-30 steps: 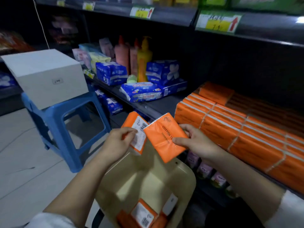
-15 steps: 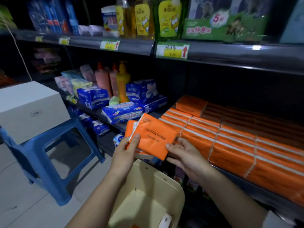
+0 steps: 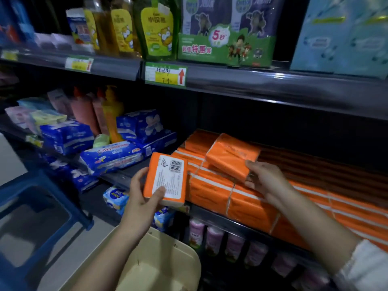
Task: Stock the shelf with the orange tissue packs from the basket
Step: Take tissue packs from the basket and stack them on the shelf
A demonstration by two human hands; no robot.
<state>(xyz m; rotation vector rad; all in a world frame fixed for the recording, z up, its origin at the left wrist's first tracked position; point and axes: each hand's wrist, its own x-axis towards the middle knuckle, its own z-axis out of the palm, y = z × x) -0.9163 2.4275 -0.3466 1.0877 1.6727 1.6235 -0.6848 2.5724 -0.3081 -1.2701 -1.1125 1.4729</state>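
- Orange tissue packs (image 3: 210, 190) already fill the middle shelf (image 3: 123, 177) in banded rows, and two more are in my hands, one each.
- My right hand (image 3: 266, 181) grips the plain-faced pack (image 3: 231, 158) by its near end, thumb on top and fingers curled beneath. The pack lies tilted over the top of the stocked rows; I cannot tell whether it is resting on them yet.
- My left hand (image 3: 140, 198) is wrapped round the labelled pack (image 3: 165, 179), barcode side toward me. It is held upright just beside the left end of the rows, in front of the shelf edge and above the basket (image 3: 168, 259).
- What has changed: half a second ago the two packs overlapped in front of me, low over the basket. Now they have parted — the right one has gone up and in over the rows, while the left one hangs back.
- My judgement: the right pack is about to be set down, and the left one comes next.
- My view has also risen since a second ago, when packs showed at the basket's bottom. Only its near rim shows now, so I cannot say how many are left.
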